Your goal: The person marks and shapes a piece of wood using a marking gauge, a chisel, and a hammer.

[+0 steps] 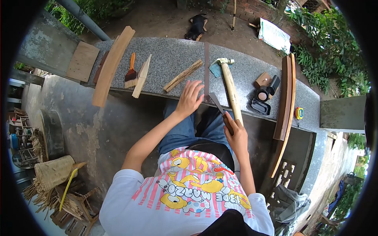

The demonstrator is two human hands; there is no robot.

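My right hand is closed around the wooden handle of a chisel, its flat metal blade angled up and left at the front edge of the granite slab. Just beside that hand lies a hammer, its pale handle running down close to my fingers and its head resting by a teal cloth. My left hand is open, fingers spread at the slab's edge, holding nothing. Right above its fingertips is a rough wooden stick. Further left lie a pointed wood stake and an orange-handled paintbrush.
A long plank juts over the granite slab at left. On the right are a black tool with a round end, long boards and a tape measure. A dog lies on the ground beyond.
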